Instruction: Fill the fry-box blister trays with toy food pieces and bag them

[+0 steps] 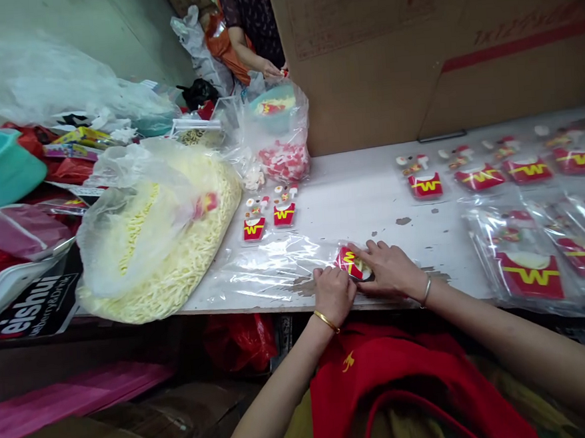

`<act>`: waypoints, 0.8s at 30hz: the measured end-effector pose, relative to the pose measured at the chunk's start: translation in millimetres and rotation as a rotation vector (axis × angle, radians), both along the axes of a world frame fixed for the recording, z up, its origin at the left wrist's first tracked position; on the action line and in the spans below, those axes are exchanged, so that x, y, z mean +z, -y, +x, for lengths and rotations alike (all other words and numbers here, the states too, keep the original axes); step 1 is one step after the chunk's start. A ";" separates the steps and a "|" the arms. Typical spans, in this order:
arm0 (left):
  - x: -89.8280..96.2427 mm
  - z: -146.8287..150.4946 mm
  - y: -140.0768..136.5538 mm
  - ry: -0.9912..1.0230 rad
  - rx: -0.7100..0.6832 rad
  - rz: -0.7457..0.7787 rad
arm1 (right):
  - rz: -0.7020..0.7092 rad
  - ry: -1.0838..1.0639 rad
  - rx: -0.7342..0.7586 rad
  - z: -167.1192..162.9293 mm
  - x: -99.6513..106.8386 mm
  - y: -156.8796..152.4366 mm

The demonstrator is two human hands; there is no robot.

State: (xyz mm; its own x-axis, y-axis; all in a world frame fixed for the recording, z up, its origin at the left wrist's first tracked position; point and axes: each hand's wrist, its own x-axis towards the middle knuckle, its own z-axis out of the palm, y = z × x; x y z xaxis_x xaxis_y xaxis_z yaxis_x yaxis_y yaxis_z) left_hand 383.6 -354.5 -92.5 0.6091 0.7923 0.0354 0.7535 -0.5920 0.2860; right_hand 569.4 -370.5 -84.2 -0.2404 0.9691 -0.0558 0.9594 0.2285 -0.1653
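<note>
In the middle of the table's front edge, both my hands are at a small red fry box with a yellow W (346, 260). My right hand (391, 269) has its fingers and thumb on its right side, over a dark edge. My left hand (334, 292) is closed at its lower left, by the end of a long clear plastic bag (270, 264) lying flat on the table. What sits between the left fingers is partly hidden. Behind the bag lie two clear packs with red fry boxes and small charms, one pack (254, 227) left of the other (285, 213).
A big clear bag of pale yellow fry-like sticks (196, 272) fills the left side. Behind it stands a bag of pink-and-red pieces (284, 161) with a bowl. Several finished-looking packs (531, 274) lie right. A large carton (361, 61) blocks the back; another person's hand (270, 68) shows beyond.
</note>
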 end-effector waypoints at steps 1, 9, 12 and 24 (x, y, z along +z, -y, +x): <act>4.9 5.5 -1.5 -0.022 -0.069 -0.026 | 0.006 -0.004 0.027 6.4 0.1 0.0; 35.3 31.5 -89.0 -0.149 -0.548 -0.104 | 0.294 -0.108 -0.210 46.9 -22.7 36.4; 32.4 44.8 -121.9 -0.240 -0.719 -0.195 | 0.362 -0.215 -0.524 47.1 -45.7 57.9; 14.7 78.7 -132.6 0.231 -0.858 -0.635 | 0.467 -0.686 -0.717 38.5 -45.0 61.2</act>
